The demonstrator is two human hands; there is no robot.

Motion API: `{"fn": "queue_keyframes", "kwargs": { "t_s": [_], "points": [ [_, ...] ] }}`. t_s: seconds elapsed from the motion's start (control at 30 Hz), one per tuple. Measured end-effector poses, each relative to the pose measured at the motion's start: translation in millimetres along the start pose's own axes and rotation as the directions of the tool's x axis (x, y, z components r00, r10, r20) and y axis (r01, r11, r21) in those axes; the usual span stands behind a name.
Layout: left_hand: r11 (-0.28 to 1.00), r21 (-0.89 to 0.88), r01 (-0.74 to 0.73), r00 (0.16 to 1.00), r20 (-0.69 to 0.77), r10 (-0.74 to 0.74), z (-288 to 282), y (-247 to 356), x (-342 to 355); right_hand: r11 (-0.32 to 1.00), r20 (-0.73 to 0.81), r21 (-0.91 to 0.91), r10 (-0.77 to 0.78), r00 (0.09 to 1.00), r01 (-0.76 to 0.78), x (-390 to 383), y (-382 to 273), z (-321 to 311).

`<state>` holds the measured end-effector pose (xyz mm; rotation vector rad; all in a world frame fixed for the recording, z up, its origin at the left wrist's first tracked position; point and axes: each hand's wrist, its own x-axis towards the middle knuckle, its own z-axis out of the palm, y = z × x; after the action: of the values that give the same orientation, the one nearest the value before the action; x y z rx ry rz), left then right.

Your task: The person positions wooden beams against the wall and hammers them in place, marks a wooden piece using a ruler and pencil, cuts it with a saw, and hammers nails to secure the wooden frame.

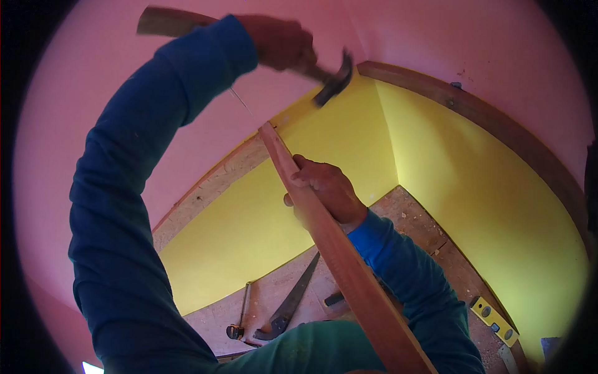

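Observation:
My left hand [277, 42] is raised high and wrapped round the wooden handle of a claw hammer [336, 81], blurred by motion. Its dark head points right, above and apart from the far end of a long reddish wooden beam [349, 268]. My right hand [330, 192] grips that beam partway along, thumb on top. The beam slants from the lower edge up to a wooden rail [215, 181] on the wall, its far end against or close to the rail; exact contact is unclear. A thin pale rod or wire [241, 101] shows near my left sleeve.
Another wooden rail [498, 128] curves along the right wall, between pink and yellow paint. Below lie a handsaw [293, 302], a clamp-like tool [237, 327], a dark-handled item [334, 299] and a yellow spirit level [494, 321] on a dusty brown floor [405, 218].

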<state>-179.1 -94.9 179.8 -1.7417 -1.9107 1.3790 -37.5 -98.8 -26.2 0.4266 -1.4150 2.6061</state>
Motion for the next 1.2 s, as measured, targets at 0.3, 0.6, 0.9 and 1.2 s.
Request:
{"fn": "queue_keyframes", "kwargs": {
  "t_s": [0.3, 0.6, 0.9, 1.2],
  "points": [
    [0.954, 0.01, 0.299, 0.92, 0.262, -0.292, -31, 44, -19, 0.999, 0.0, 0.03, 0.036, 0.999, -0.036, 1, 2, -3],
    [0.969, 0.003, 0.246, 0.947, 0.212, -0.241, 0, 39, -17, 0.991, 0.022, -0.132, -0.029, 0.999, 0.031, 7, 14, -13],
    [0.97, -0.221, 0.102, 0.981, -0.137, -0.135, -1, 12, -19, 0.984, 0.07, -0.165, -0.058, 0.996, 0.069, 10, 17, -8],
    [0.972, -0.126, 0.198, 0.974, -0.089, -0.21, -22, 23, -28, 0.979, 0.06, -0.195, -0.047, 0.997, 0.058, 8, 17, -5]
  ]
}}
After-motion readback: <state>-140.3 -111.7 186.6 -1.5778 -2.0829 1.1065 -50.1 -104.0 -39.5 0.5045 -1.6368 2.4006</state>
